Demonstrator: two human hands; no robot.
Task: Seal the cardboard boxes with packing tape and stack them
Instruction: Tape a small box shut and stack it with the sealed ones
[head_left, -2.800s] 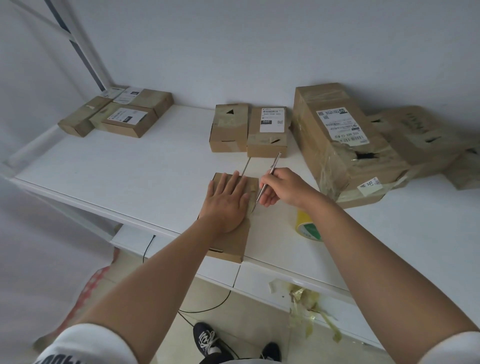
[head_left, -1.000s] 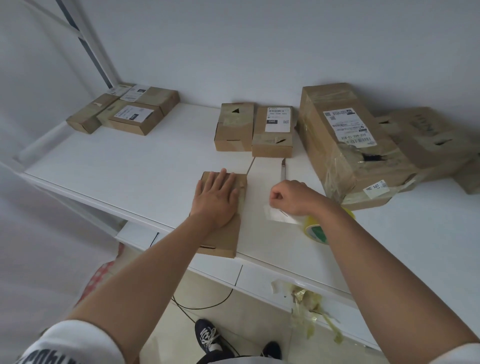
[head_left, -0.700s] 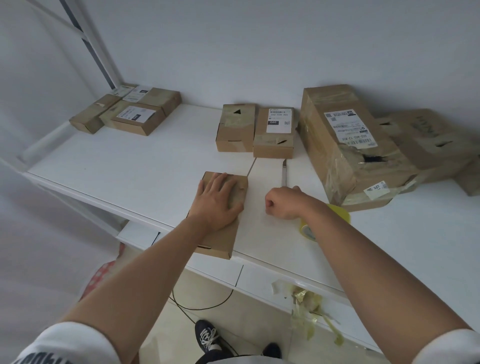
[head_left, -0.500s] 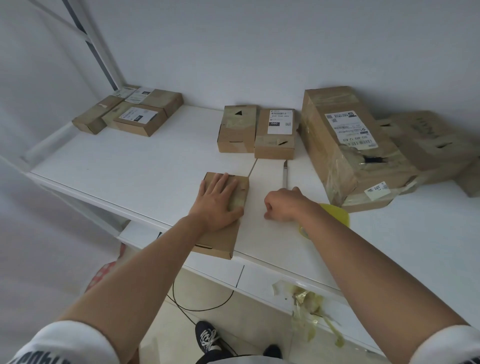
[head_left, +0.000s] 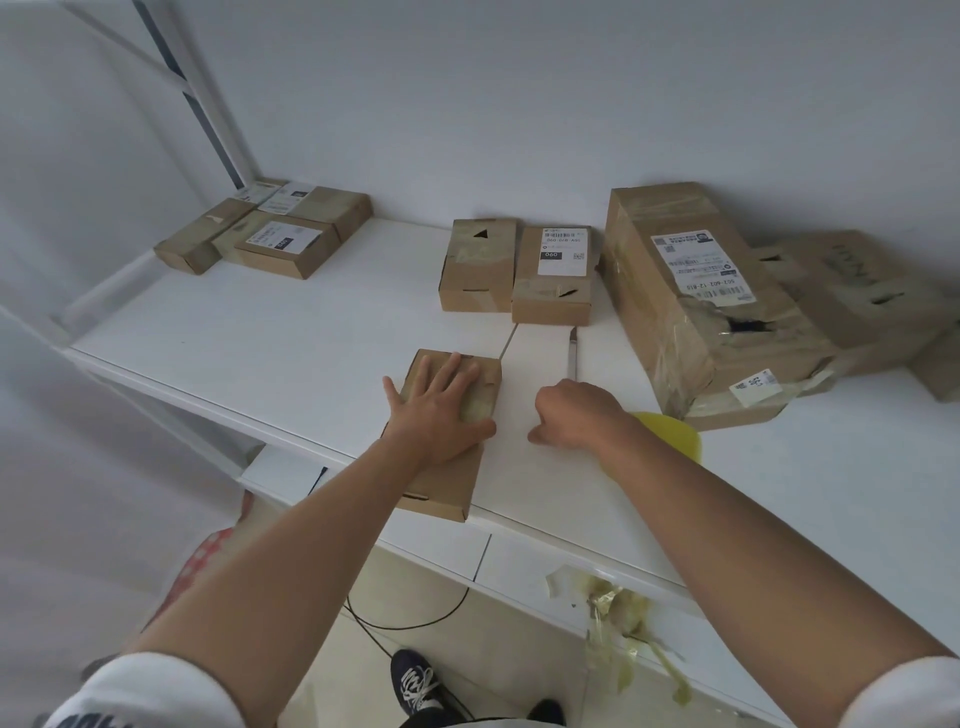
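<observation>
Left hand (head_left: 441, 410) flat, fingers spread, pressing the small box (head_left: 451, 441) at the table (head_left: 260, 338) edge. Right hand (head_left: 576, 413) just beside it, curled; can't tell what it grips. Tape roll (head_left: 670, 441) behind right wrist, blade (head_left: 572, 353) just beyond the knuckles.

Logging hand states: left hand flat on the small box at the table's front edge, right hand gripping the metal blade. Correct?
Not quite. The head view shows the metal blade lying on the table, beyond the curled right hand, not gripped. The left hand does lie flat on the small box.
</observation>
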